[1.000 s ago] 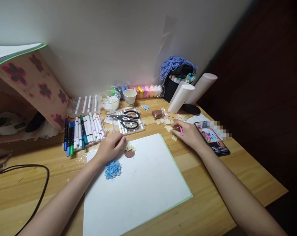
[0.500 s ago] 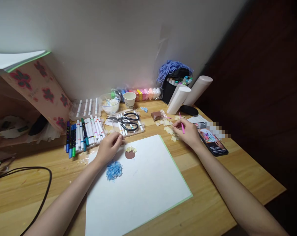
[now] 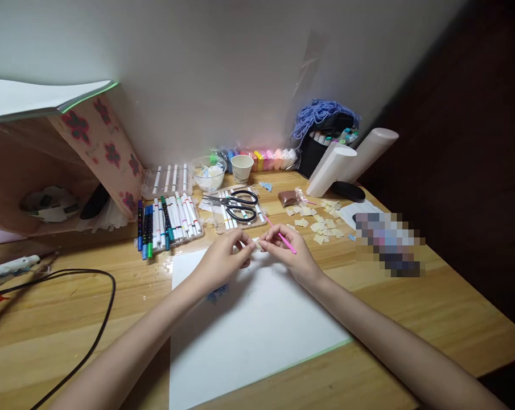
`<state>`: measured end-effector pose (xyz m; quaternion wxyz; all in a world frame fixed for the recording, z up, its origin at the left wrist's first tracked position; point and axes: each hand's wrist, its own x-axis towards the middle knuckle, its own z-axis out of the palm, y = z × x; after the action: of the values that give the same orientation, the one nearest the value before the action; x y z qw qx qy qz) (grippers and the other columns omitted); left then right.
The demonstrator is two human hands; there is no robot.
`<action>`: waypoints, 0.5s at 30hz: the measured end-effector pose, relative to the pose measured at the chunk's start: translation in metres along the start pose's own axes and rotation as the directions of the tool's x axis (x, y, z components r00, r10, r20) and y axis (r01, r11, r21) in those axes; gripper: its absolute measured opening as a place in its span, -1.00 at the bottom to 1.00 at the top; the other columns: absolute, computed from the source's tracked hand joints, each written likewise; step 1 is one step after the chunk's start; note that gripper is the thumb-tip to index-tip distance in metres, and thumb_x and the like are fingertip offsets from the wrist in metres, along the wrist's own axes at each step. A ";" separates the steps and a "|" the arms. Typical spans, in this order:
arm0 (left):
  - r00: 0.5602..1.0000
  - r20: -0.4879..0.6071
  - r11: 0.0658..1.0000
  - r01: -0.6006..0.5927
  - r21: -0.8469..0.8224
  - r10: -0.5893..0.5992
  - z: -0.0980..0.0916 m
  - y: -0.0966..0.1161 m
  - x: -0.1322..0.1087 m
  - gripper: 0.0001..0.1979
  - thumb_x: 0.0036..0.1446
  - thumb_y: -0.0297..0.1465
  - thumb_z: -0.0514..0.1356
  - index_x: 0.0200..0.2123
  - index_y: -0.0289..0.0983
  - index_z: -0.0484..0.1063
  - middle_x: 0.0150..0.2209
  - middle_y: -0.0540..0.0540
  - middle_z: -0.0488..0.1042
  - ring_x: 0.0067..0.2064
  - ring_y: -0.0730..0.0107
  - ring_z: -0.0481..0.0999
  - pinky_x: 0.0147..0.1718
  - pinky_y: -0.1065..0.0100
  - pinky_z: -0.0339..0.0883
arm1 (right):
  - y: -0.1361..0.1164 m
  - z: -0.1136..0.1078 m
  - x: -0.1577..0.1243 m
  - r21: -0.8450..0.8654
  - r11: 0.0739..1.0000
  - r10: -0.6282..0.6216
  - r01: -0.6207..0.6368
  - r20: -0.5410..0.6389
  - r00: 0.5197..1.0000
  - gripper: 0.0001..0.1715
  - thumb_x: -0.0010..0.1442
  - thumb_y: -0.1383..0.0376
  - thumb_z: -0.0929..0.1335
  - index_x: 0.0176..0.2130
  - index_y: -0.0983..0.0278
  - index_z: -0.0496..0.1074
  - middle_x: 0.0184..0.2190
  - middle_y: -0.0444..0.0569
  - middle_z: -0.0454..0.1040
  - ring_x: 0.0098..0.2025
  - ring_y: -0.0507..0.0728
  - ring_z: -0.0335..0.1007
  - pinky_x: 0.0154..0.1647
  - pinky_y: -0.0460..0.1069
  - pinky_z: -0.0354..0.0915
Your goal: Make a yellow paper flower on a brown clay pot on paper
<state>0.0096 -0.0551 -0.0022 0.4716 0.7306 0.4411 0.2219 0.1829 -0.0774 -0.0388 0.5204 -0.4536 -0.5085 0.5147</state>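
Observation:
My left hand [image 3: 234, 256] and my right hand [image 3: 293, 256] meet above the white sheet [image 3: 257, 324], fingertips pinched close together. A tiny cream scrap [image 3: 258, 246] shows between them, mostly covered by the fingers. Across my right hand lies a thin pink stick [image 3: 287, 241], held in its fingers. Partly behind my left wrist sits a pile of blue shreds [image 3: 217, 292]. Loose cream scraps [image 3: 323, 225] are scattered on the table beyond my right hand. The brown disc seen earlier on the sheet is hidden behind my hands.
Black-handled scissors [image 3: 242, 206] rest on a marker case behind my hands. Many markers [image 3: 172, 222] lie left of them. A paper cup [image 3: 242, 169], a clear bowl [image 3: 209, 175] and a brown packet [image 3: 288, 197] stand farther back. A black cable [image 3: 112, 302] curves at left.
My right hand has moved left from the cream scraps to meet my left hand over the sheet, keeping the pink stick. My left hand has lifted and shifted right. The view has turned slightly.

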 end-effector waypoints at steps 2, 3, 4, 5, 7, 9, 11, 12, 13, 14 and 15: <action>0.999 -0.030 0.999 0.012 0.032 -0.011 -0.005 -0.003 0.003 -0.79 0.15 -0.27 0.04 -0.38 -0.27 0.35 -0.42 -0.04 0.47 -0.41 0.39 0.46 -0.41 0.39 0.29 | 0.002 0.004 0.003 0.021 1.000 0.003 -0.003 0.000 1.000 -0.76 0.02 0.22 0.43 -0.40 0.25 0.30 -0.42 -0.14 0.40 -0.38 0.02 0.39 -0.27 -0.05 0.33; 0.999 -0.052 0.998 0.017 0.067 -0.013 -0.009 -0.005 0.005 -0.80 0.13 -0.29 0.05 -0.39 -0.28 0.37 -0.42 -0.04 0.47 -0.40 0.38 0.45 -0.42 0.39 0.27 | 0.004 0.006 0.004 0.029 1.000 0.002 -0.002 -0.011 1.000 -0.75 0.03 0.21 0.43 -0.38 0.25 0.30 -0.42 -0.14 0.40 -0.38 0.03 0.40 -0.27 -0.03 0.34; 0.997 -0.071 0.994 0.024 0.109 -0.016 -0.013 -0.006 0.006 -0.80 0.12 -0.29 0.06 -0.40 -0.28 0.38 -0.42 -0.05 0.48 -0.38 0.36 0.44 -0.43 0.39 0.26 | 0.007 0.007 0.005 0.031 1.000 -0.005 0.006 -0.030 1.000 -0.75 0.04 0.19 0.42 -0.36 0.24 0.29 -0.41 -0.13 0.41 -0.37 0.04 0.41 -0.26 -0.02 0.36; 0.997 -0.081 0.988 0.031 0.151 -0.019 -0.017 -0.007 0.007 -0.79 0.10 -0.29 0.07 -0.41 -0.29 0.40 -0.42 -0.05 0.48 -0.37 0.35 0.43 -0.43 0.39 0.24 | 0.010 0.009 0.006 0.029 0.999 -0.017 0.018 -0.056 0.998 -0.76 0.08 0.17 0.39 -0.32 0.23 0.30 -0.41 -0.12 0.41 -0.37 0.05 0.42 -0.26 -0.01 0.37; 0.998 -0.052 0.975 0.049 0.214 -0.039 -0.022 -0.010 0.008 -0.77 0.07 -0.28 0.08 -0.44 -0.29 0.43 -0.44 -0.05 0.49 -0.38 0.35 0.42 -0.44 0.39 0.21 | 0.016 0.010 0.006 0.022 0.999 -0.046 0.049 -0.101 0.994 -0.77 0.17 0.13 0.31 -0.24 0.22 0.30 -0.40 -0.09 0.42 -0.37 0.06 0.41 -0.27 0.00 0.38; 0.996 0.031 0.966 0.068 0.250 -0.078 -0.025 -0.013 0.008 -0.77 0.05 -0.28 0.10 -0.47 -0.29 0.46 -0.48 -0.03 0.49 -0.41 0.37 0.41 -0.45 0.40 0.19 | 0.020 0.011 0.005 0.001 0.997 -0.071 0.072 -0.112 0.991 -0.70 0.25 0.10 0.20 -0.14 0.22 0.32 -0.41 -0.08 0.42 -0.38 0.05 0.38 -0.31 0.00 0.36; 0.988 0.111 0.962 0.075 0.261 -0.107 -0.023 -0.016 0.006 -0.79 0.02 -0.31 0.12 -0.48 -0.27 0.49 -0.49 -0.02 0.50 -0.44 0.39 0.41 -0.46 0.41 0.18 | 0.021 0.009 0.002 -0.055 0.995 -0.092 0.087 -0.098 0.991 -0.61 0.30 0.08 0.12 -0.10 0.22 0.34 -0.42 -0.06 0.39 -0.40 0.05 0.33 -0.35 -0.02 0.32; 0.985 0.133 0.961 0.075 0.265 -0.114 -0.022 -0.017 0.006 -0.81 0.00 -0.32 0.13 -0.48 -0.26 0.51 -0.49 -0.02 0.51 -0.45 0.40 0.41 -0.47 0.42 0.17 | 0.021 0.008 0.000 -0.096 0.991 -0.105 0.097 -0.087 0.991 -0.58 0.30 0.08 0.09 -0.11 0.22 0.36 -0.42 -0.06 0.37 -0.40 0.05 0.30 -0.36 -0.02 0.30; 0.984 0.137 0.959 0.071 0.274 -0.112 -0.020 -0.019 0.006 -0.82 -0.01 -0.33 0.14 -0.47 -0.25 0.52 -0.48 -0.02 0.51 -0.45 0.40 0.42 -0.48 0.42 0.17 | 0.021 0.007 -0.002 -0.135 0.985 -0.121 0.110 -0.076 0.990 -0.55 0.31 0.08 0.07 -0.15 0.22 0.39 -0.43 -0.06 0.35 -0.39 0.06 0.28 -0.37 -0.02 0.28; 0.987 0.127 0.956 0.063 0.288 -0.103 -0.018 -0.020 0.006 -0.82 -0.02 -0.33 0.15 -0.47 -0.24 0.53 -0.47 -0.02 0.52 -0.44 0.39 0.42 -0.48 0.42 0.17 | 0.021 0.006 -0.003 -0.165 0.979 -0.135 0.123 -0.067 0.989 -0.54 0.31 0.08 0.07 -0.21 0.22 0.41 -0.44 -0.06 0.33 -0.40 0.06 0.27 -0.38 -0.02 0.26; 0.990 0.110 0.951 0.054 0.305 -0.091 -0.016 -0.021 0.006 -0.83 -0.03 -0.34 0.16 -0.47 -0.24 0.54 -0.46 -0.03 0.52 -0.43 0.38 0.43 -0.48 0.42 0.17 | 0.021 0.006 -0.005 -0.183 0.974 -0.148 0.135 -0.063 0.987 -0.55 0.31 0.09 0.08 -0.26 0.23 0.41 -0.45 -0.07 0.32 -0.41 0.06 0.25 -0.39 -0.02 0.24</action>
<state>-0.0086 -0.0384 -0.0140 0.3888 0.7895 0.4664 0.0891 0.1757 -0.0814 -0.0593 0.5320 -0.4803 -0.5632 0.4111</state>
